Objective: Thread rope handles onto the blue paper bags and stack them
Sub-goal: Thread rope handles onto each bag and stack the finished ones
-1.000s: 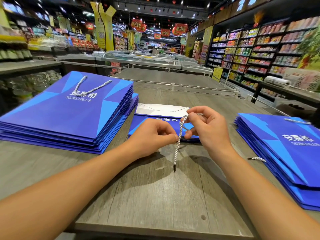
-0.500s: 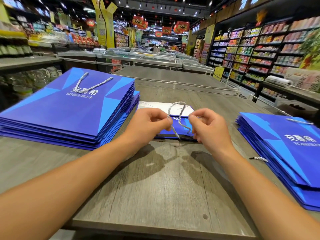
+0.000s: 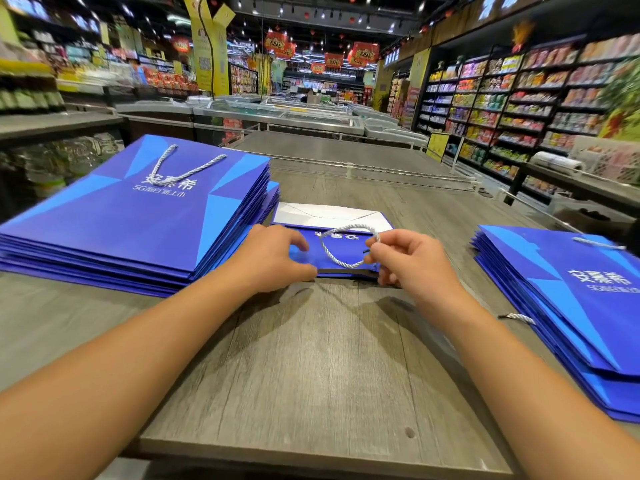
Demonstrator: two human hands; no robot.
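One blue paper bag [image 3: 341,252] lies flat on the grey wooden table [image 3: 311,358], between two stacks, its white folded base turned away from the person. A white twisted rope handle [image 3: 341,245] loops above its face. The right hand [image 3: 412,265] pinches the rope between thumb and forefinger near the bag's near right corner. The left hand [image 3: 273,259] rests on the bag's left part with curled fingers, thumb at the near edge. The left stack of blue bags [image 3: 138,216] has a rope handle on top; the right stack of blue bags [image 3: 571,306] sits well apart.
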